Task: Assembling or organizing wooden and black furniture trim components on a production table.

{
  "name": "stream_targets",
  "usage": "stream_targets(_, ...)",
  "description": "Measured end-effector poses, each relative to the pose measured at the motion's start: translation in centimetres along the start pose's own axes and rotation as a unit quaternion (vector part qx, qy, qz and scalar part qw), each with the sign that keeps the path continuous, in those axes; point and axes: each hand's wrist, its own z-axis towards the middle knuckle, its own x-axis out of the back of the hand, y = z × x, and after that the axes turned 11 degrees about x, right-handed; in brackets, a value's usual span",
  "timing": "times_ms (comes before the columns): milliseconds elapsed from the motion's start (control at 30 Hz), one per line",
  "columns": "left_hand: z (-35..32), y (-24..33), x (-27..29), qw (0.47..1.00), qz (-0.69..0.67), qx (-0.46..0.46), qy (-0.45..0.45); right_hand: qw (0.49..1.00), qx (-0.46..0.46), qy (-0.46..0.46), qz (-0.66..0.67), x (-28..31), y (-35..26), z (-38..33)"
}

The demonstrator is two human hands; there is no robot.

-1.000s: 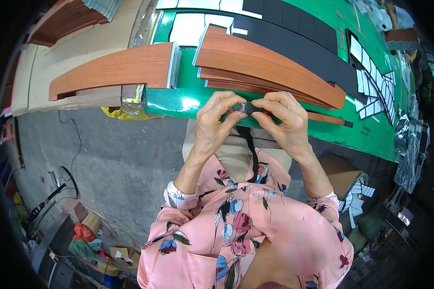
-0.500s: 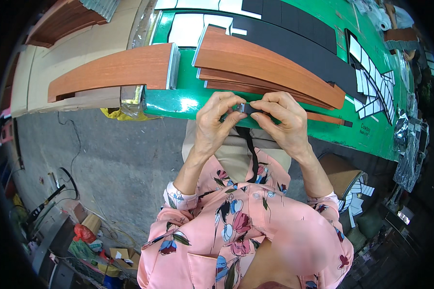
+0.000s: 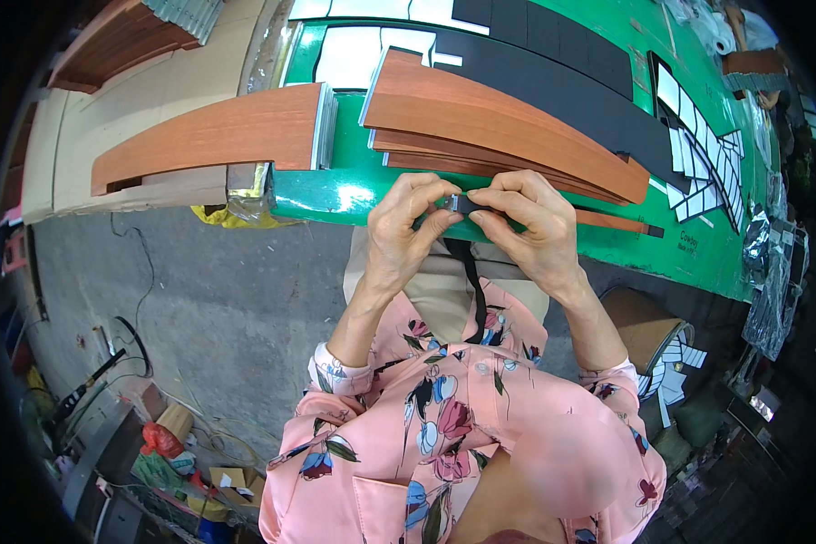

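Close together at the table's near edge, my left hand point(image 3: 401, 227) and my right hand point(image 3: 537, 227) both pinch a small black piece point(image 3: 465, 205) between thumb and fingers. A light grey end shows on it beside the left fingertips; its exact kind cannot be made out. From behind my right hand a narrow wood-coloured strip point(image 3: 607, 221) with a dark tip runs to the right; whether it joins the black piece is hidden. Just beyond my hands lies a fanned stack of curved wood-coloured slats point(image 3: 490, 109).
Another stack of wood-coloured slats point(image 3: 218, 131) lies left, partly over cardboard point(image 3: 72, 154). On the green table point(image 3: 322, 195) are black sheets point(image 3: 535, 109) and a pile of white, black-edged pieces point(image 3: 703, 172). A round container point(image 3: 639, 326) with white scraps stands below at right.
Both hands keep their pinch on the black piece in nearly the same place. The fingers shift only very slightly.
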Motion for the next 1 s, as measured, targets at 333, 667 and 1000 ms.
stream_targets(333, -0.1, -0.2, -0.4, 1.0, 0.003, -0.018, 0.015, 1.0, -0.006, 0.004, -0.002, 0.4, 0.2, -0.5)
stream_targets(667, -0.2, -1.1, -0.8, 0.957, 0.183, -0.215, 0.066, 0.989, 0.088, 0.043, -0.115, -0.2, 0.2, -2.9)
stream_targets(1000, 0.2, -1.5, -1.8, 0.935, 0.228, -0.251, 0.103, 0.985, 0.104, 0.051, -0.126, 0.2, 1.2, -3.4)
